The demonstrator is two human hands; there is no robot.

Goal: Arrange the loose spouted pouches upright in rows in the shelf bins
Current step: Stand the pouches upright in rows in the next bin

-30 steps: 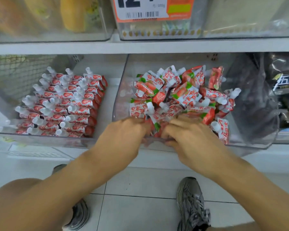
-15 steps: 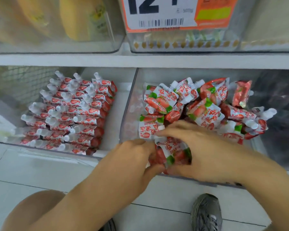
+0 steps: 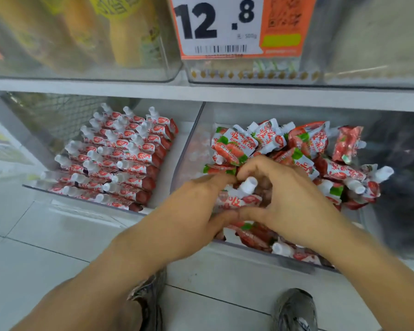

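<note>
Glossy printed film pouches [image 3: 234, 146], white plastic spouts, clear plastic bins [image 3: 191, 144].

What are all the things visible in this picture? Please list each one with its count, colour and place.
rowed pouches: many, red and white with white spouts, in neat rows in the left bin
loose pouches: many, red, white and green, heaped in the right bin
held pouches: a few, red and white, between both hands at the front of the right bin
left bin: one, clear, lower shelf
right bin: one, clear, lower shelf
price tag: one, white and orange, reads 12.8, upper shelf
yellow packages: several, blurred, upper left bin
shoes: two, grey, on the tiled floor
left hand: one, gripping the held pouches
right hand: one, gripping the held pouches
</note>
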